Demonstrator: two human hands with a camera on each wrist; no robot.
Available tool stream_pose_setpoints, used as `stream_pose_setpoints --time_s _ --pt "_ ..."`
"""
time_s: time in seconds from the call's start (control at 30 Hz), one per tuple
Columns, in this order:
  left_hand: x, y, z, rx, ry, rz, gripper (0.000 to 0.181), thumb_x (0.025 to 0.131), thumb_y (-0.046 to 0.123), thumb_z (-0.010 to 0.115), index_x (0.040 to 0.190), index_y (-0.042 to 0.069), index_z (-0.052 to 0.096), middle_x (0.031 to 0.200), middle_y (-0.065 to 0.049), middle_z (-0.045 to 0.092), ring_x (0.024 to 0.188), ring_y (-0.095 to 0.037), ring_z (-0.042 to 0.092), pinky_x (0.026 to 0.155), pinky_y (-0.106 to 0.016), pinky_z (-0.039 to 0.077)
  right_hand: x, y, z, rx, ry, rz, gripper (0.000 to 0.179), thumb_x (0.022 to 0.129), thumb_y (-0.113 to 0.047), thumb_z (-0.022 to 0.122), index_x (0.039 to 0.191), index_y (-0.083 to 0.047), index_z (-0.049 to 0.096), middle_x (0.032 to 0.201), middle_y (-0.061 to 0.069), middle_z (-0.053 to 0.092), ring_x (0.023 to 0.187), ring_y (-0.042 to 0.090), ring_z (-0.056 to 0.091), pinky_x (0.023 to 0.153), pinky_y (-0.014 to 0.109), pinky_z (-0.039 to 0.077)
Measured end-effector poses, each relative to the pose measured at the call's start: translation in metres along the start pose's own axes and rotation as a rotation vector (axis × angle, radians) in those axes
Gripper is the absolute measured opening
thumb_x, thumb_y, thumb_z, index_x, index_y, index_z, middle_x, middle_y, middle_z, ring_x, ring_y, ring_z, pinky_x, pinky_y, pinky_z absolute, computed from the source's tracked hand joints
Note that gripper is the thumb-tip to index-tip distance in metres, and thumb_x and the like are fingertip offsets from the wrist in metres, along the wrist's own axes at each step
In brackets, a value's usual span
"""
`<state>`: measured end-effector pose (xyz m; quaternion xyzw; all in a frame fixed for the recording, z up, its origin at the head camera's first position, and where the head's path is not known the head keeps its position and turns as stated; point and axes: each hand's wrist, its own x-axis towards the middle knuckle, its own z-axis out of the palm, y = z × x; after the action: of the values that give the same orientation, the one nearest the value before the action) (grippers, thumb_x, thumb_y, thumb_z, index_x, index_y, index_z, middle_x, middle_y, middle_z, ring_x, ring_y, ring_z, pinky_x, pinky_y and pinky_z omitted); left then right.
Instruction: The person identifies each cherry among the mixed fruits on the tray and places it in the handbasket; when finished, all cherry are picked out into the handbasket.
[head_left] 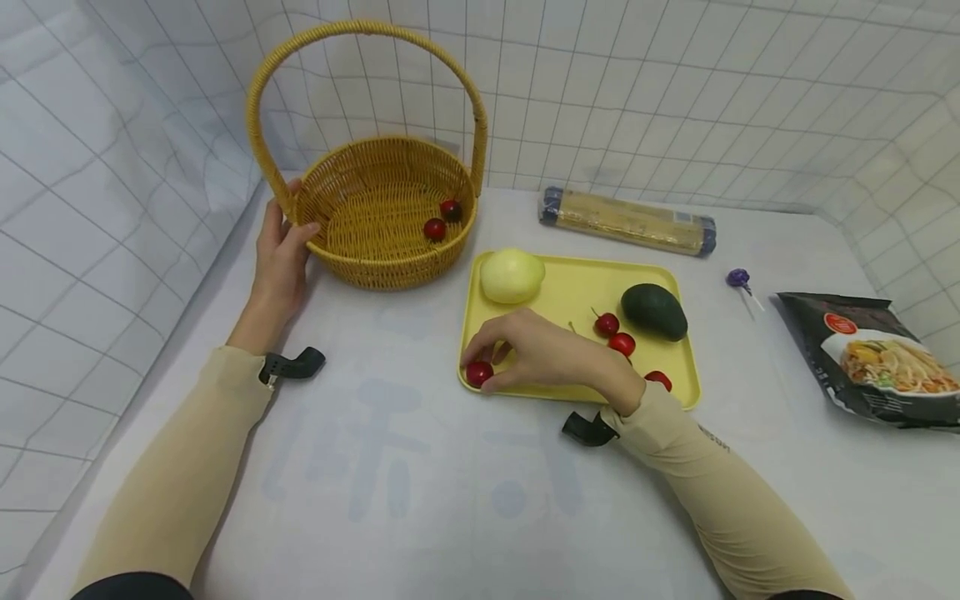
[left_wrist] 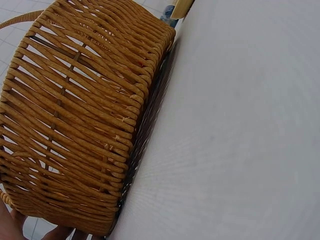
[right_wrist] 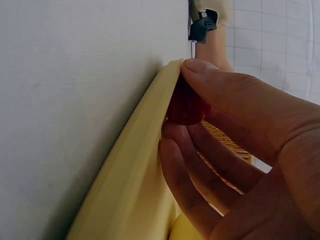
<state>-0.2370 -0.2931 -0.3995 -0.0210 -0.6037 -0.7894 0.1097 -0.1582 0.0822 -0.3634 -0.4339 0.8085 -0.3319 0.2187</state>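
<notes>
My right hand (head_left: 536,350) pinches red cherry (head_left: 480,373) at near-left corner of yellow tray (head_left: 577,283). My left hand (head_left: 281,258) grips basket (head_left: 375,272) rim, beyond tray's left side. Done, by look: two cherries (head_left: 435,229) in basket. Left: at least three loose cherries (head_left: 622,342) on tray's right half; wrist may hide more. Noodle packet (head_left: 873,358) right of tray: red round badge, lettering unreadable. Gold packet (head_left: 628,221) behind tray: label unreadable. Right sleeve (head_left: 727,483): tiny print, unreadable.
</notes>
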Motion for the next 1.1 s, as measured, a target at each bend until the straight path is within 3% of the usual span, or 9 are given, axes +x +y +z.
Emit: stream_pose_setpoints --time_s 0.33,0.77,0.9,1.1 --pt "0.000 0.003 0.002 0.005 -0.007 0.014 0.064 0.100 0.004 0.055 0.160 0.023 0.042 0.170 -0.004 0.032 0.155 -0.025 0.032 0.121 -0.030 0.027 -0.001 -0.004 -0.004 -0.030 0.036 -0.023 0.026 0.089 -0.013 0.083 0.115 -0.015 0.078 0.110 -0.007 0.075 0.099 0.008 0.068 0.091 0.029 0.057" --pt "-0.002 0.000 -0.002 0.007 0.013 0.002 0.063 0.101 0.003 0.054 0.159 0.023 0.044 0.169 -0.005 0.035 0.153 -0.025 0.034 0.119 -0.030 0.029 0.000 -0.011 -0.011 0.012 0.101 -0.079 0.035 0.092 -0.012 0.080 0.126 -0.008 0.074 0.116 -0.003 0.075 0.103 0.010 0.071 0.095 0.032 0.057" --pt "-0.002 0.000 -0.002 -0.001 0.010 0.009 0.063 0.100 0.003 0.054 0.159 0.022 0.044 0.169 -0.006 0.035 0.154 -0.025 0.034 0.119 -0.029 0.029 0.000 -0.017 -0.020 -0.006 0.131 -0.084 0.039 0.092 -0.014 0.080 0.130 -0.009 0.072 0.119 -0.005 0.075 0.105 0.010 0.070 0.096 0.035 0.058" --pt "-0.001 -0.002 -0.002 0.010 0.008 0.013 0.063 0.100 0.004 0.055 0.159 0.022 0.044 0.169 -0.004 0.035 0.155 -0.024 0.033 0.120 -0.030 0.028 0.010 -0.024 -0.042 -0.051 0.215 -0.162 0.034 0.093 -0.016 0.081 0.126 -0.013 0.075 0.119 -0.004 0.075 0.105 0.008 0.070 0.093 0.035 0.058"
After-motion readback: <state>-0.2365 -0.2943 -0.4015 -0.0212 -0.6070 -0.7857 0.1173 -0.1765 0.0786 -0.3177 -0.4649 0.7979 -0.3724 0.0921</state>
